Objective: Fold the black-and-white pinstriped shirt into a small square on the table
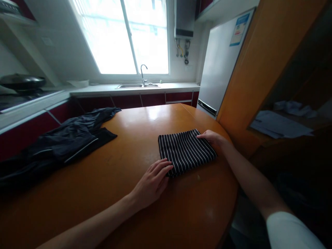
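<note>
A black cloth with white stripes point(185, 150), folded into a rough square, lies flat on the brown wooden table point(124, 173). At its near left corner rests my left hand point(155, 178), its fingers stretched out over the cloth's edge and the thumb lower, partly hidden. My right hand point(212, 137) is at the far right corner, closed on the fabric's edge with the thumb on top; the fingers beneath are mostly hidden. Far to the left lies a dark garment point(67, 138) with thin white piping, loosely spread and touched by neither hand.
The table's rounded edge curves close by my right arm. Beyond the table is a counter with a sink point(129, 86) and faucet point(143, 74). A pan point(23, 82) sits on the stove at left. A fridge point(223, 62) and wooden cabinet point(256, 69) stand at right.
</note>
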Action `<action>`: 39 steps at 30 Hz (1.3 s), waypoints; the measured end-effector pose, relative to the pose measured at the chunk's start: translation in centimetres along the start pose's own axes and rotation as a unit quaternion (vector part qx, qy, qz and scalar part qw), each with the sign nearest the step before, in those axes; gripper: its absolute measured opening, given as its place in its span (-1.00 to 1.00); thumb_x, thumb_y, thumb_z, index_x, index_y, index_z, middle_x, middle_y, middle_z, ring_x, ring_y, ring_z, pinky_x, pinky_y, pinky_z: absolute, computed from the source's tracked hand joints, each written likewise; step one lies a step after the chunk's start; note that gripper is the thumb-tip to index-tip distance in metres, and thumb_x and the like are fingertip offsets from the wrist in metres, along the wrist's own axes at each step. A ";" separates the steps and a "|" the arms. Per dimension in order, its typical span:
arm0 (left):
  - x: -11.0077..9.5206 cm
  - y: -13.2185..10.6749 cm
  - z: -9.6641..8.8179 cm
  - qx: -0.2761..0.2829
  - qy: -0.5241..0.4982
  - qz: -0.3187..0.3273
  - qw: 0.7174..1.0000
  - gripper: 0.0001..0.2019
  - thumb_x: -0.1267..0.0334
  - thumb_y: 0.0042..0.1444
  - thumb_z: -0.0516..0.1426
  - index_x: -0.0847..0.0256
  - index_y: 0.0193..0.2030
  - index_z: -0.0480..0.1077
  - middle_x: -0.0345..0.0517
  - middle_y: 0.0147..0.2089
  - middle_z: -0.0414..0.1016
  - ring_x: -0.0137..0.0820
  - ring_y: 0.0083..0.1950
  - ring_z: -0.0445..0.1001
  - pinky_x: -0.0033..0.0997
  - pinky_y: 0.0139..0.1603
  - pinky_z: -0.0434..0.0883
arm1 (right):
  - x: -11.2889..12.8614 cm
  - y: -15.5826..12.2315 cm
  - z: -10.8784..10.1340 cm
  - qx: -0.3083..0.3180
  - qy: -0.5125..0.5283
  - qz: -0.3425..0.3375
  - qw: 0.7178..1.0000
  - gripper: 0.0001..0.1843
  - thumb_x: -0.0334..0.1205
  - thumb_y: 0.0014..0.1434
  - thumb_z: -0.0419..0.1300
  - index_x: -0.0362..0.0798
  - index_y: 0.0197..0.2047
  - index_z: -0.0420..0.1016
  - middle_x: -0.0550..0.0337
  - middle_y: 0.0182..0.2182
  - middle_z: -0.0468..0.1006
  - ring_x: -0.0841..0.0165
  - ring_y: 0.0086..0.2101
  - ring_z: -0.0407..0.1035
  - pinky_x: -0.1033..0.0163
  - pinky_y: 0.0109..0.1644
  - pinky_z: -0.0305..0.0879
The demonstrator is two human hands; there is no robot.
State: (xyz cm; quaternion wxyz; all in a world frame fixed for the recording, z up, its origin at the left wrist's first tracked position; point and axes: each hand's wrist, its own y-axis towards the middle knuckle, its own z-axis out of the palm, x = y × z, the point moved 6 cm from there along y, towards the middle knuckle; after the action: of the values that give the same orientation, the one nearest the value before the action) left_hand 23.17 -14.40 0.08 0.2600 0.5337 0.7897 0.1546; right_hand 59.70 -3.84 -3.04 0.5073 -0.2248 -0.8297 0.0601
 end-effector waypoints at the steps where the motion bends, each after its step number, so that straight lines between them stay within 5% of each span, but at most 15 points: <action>1: 0.1 0.2 0.0 -0.007 -0.005 -0.005 1.000 -0.56 0.43 0.34 0.03 0.10 0.33 0.29 0.03 0.30 0.42 -0.18 0.41 0.28 0.02 0.38 0.38 | 0.1 -0.1 0.1 0.022 0.014 0.010 1.000 -0.68 -0.09 0.08 0.49 -0.14 -0.36 0.51 0.06 -0.43 0.61 0.40 -0.49 0.44 0.39 -0.51 0.24; 7: 0.5 0.1 0.0 -0.009 -0.018 -0.018 1.000 -0.57 0.42 0.36 0.01 0.08 0.32 0.28 0.01 0.29 0.42 -0.21 0.40 0.29 -0.06 0.38 0.38 | 0.7 0.3 0.5 0.065 0.079 0.022 0.995 -0.80 -0.27 0.07 0.47 -0.14 -0.35 0.55 0.07 -0.40 0.66 0.38 -0.46 0.50 0.38 -0.42 0.40; 11: 1.0 0.3 1.3 0.024 0.042 -0.038 0.998 -0.48 0.28 0.36 0.09 0.06 0.43 0.19 0.06 0.43 0.25 -0.03 0.50 0.10 0.19 0.42 0.27 | 0.9 2.1 0.4 0.051 0.084 0.031 0.995 -0.86 -0.30 0.11 0.43 -0.15 -0.31 0.58 0.06 -0.33 0.69 0.33 -0.40 0.54 0.33 -0.33 0.48; 14: 1.0 1.9 3.0 0.041 0.089 -0.022 0.995 -0.40 0.18 0.32 0.15 -0.01 0.47 0.16 0.05 0.51 0.12 0.11 0.55 -0.05 0.40 0.42 0.16 | 1.2 3.7 0.0 0.054 0.088 0.046 0.994 -0.84 -0.28 0.11 0.44 -0.17 -0.30 0.58 0.03 -0.33 0.69 0.27 -0.38 0.57 0.27 -0.27 0.53; 21: 2.3 7.3 6.8 0.051 0.100 -0.060 0.992 -0.48 0.30 0.29 0.13 0.09 0.39 0.27 0.12 0.50 0.14 0.12 0.54 -0.04 0.47 0.39 0.12 | 1.2 6.4 -3.1 0.038 0.092 0.069 0.993 -0.89 -0.31 0.20 0.37 -0.17 -0.32 0.58 0.06 -0.38 0.69 0.32 -0.40 0.56 0.32 -0.28 0.52; 28: 3.8 11.8 9.4 0.054 0.061 -0.102 0.991 -0.47 0.24 0.31 0.13 0.05 0.41 0.24 0.12 0.49 0.10 0.09 0.51 0.02 0.31 0.39 0.21 | -0.1 9.3 -8.3 -0.005 0.082 0.094 0.992 -0.80 -0.23 0.18 0.41 -0.21 -0.30 0.57 0.01 -0.44 0.66 0.26 -0.43 0.56 0.24 -0.25 0.52; 39: 6.8 17.5 12.1 -0.003 0.064 -0.114 0.991 -0.50 0.33 0.32 0.09 0.07 0.39 0.27 0.09 0.45 0.17 -0.08 0.44 0.19 0.02 0.42 0.25 | 0.5 13.0 -12.5 -0.087 0.028 0.058 0.994 -0.85 -0.29 0.21 0.36 -0.25 -0.25 0.57 -0.06 -0.38 0.67 0.22 -0.35 0.59 0.16 -0.15 0.55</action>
State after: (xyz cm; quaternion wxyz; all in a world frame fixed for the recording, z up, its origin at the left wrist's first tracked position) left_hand 41.49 -1.78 -2.39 0.2267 0.4284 0.8599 0.1599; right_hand 74.42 6.42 -0.91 0.5047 -0.3175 -0.8027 0.0112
